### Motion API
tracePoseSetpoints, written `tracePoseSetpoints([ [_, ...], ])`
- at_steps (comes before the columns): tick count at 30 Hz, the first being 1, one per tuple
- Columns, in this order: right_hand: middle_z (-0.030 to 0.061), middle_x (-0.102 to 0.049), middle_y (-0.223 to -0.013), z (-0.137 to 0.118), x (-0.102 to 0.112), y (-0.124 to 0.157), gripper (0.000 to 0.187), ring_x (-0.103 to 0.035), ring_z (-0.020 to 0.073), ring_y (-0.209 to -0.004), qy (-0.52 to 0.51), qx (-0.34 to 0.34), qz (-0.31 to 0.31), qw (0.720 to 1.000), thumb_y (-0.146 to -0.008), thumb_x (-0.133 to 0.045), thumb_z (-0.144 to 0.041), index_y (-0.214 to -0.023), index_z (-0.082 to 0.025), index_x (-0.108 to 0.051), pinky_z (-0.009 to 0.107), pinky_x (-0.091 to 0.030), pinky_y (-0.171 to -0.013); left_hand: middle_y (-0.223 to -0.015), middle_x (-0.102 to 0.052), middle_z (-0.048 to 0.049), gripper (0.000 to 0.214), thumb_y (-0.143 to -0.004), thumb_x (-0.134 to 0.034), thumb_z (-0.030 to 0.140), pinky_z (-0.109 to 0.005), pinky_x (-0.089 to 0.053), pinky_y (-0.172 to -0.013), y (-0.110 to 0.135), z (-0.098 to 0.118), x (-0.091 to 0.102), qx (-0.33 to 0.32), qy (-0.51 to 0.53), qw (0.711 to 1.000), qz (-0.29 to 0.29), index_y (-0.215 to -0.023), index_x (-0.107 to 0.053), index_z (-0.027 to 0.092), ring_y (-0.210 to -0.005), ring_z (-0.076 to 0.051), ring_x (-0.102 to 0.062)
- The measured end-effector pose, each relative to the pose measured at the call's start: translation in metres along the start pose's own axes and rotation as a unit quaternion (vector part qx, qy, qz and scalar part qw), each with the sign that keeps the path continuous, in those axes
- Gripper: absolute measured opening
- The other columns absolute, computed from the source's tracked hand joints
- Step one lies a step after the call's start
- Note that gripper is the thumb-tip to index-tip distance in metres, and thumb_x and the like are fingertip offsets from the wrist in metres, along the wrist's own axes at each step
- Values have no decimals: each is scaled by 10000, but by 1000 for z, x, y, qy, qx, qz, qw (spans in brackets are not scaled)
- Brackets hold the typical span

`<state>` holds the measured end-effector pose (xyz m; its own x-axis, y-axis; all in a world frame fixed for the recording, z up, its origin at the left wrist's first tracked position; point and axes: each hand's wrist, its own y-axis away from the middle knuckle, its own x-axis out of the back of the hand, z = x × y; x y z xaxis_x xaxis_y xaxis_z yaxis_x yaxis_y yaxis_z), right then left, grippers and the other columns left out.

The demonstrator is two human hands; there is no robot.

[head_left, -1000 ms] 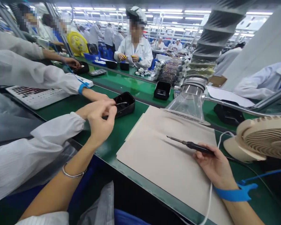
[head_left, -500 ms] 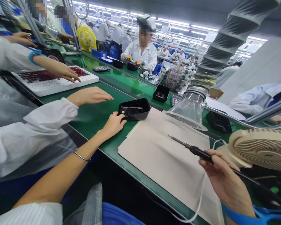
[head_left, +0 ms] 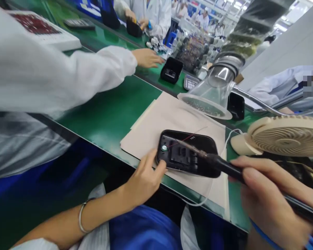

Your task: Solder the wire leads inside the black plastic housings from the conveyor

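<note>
A black plastic housing (head_left: 205, 141), open side up, lies on the pale sheet of cardboard (head_left: 146, 137) in front of me. Inside it are a small round greenish part near the left end and a thin red wire that sticks out over the far rim. My left hand (head_left: 148, 175) grips the housing's left end, fingertips at its edge. In my right hand (head_left: 268, 194) is a soldering iron (head_left: 225, 166), its tip reaching over the inside of the housing. Motion blur hides whether the tip touches anything.
Above the cardboard hangs a clear fume-extractor hood (head_left: 211, 92). A beige fan (head_left: 284, 139) stands at the right. Beyond are another black housing (head_left: 172, 70) and a calculator-like device (head_left: 191, 82). At the left, a co-worker's sleeve and hand (head_left: 147, 58) reach across the green bench (head_left: 101, 111).
My left hand has brought the black housing from the green bench onto the cardboard, nearer me. The soldering iron has come over it. The co-worker's hand has reached farther toward the other housing.
</note>
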<state>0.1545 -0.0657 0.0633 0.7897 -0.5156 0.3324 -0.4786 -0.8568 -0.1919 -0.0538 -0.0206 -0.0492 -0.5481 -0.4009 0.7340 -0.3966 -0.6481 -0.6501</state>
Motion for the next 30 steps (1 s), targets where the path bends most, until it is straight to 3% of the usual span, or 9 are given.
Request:
tracePoseSetpoints([
  [1,33,-602,-570,-3,-7,-4,72,-497,128,-446,68,76,3,995,-676,-676,-312,-715,-272,-720,256,-289,-345,-1125,-560,-200,164,-892,-484,190,-320,-533,-835,-2,9,-6,-8,4,1000,-6,-936,-618,109,-993,-234,-584],
  [3,-2,-554,-505,-3,-15,-13,98,-491,123,-434,114,104,-21,988,-724,-617,-262,-678,-246,-702,249,-320,-366,-1110,-582,-206,160,-886,-494,193,-325,-531,-820,-5,20,-16,-21,8,1000,-8,-923,-623,105,-982,-241,-592],
  [8,-42,-491,-469,13,-14,-26,125,-450,99,-432,101,69,-54,991,-758,-587,-202,-679,-217,-683,229,-314,-387,-1146,-585,-245,326,-872,-533,388,-372,-521,-754,-10,25,-21,-29,10,1000,-3,-979,-630,96,-961,-299,-582],
  [15,-51,-490,-466,18,-20,-32,140,-448,97,-443,91,54,-68,992,-765,-566,-173,-683,-211,-673,232,-319,-416,-1178,-562,-280,630,-626,-747,565,-436,-498,-715,-24,28,-17,-10,-29,999,-37,-1074,-630,137,-933,-366,-565],
  [21,-43,-501,-468,12,-19,-36,153,-461,96,-439,111,67,-49,990,-758,-560,-165,-668,-214,-674,222,-318,-396,-1226,-547,-264,680,-594,-752,600,-441,-479,-736,-32,26,-17,6,-42,996,-72,-1096,-640,154,-958,-378,-566],
  [30,-49,-514,-486,15,-16,-37,176,-460,87,-441,90,65,-64,992,-766,-555,-140,-676,-232,-676,206,-336,-397,-1088,-623,-208,652,-646,-722,591,-411,-452,-770,-32,27,-21,-20,-72,994,-78,-1086,-651,115,-902,-329,-573],
])
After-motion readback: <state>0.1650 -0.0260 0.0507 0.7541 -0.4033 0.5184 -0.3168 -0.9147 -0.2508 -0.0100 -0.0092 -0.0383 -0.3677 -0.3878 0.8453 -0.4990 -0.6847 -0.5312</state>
